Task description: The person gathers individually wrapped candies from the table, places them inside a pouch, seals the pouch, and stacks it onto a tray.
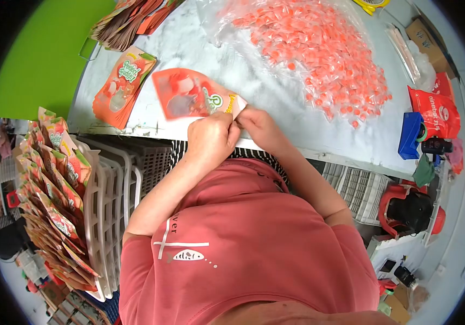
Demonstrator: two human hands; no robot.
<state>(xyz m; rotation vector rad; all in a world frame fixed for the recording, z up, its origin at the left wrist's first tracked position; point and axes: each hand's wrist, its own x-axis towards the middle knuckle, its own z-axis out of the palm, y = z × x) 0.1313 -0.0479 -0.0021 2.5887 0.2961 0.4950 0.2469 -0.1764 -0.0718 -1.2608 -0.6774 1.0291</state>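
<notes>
A red and peach printed candy pouch (186, 95) lies slanted over the near part of the white table, its top end towards me. My left hand (211, 132) is closed on the edge of that top end. Beside it, my right hand (259, 125) pinches the corner at the pouch's right. Whether the pouch's mouth is parted cannot be made out, as my fingers cover it. A short stack of flat pouches (121, 89) rests to the left of the held one.
Many small wrapped pink candies (319, 54) spread over clear plastic at the back right. More pouches (129, 24) are piled at the far left. Pouches fill a white plastic crate (102, 200) at my left. A red bag (436, 111) and blue holder (410, 135) stand at the right edge.
</notes>
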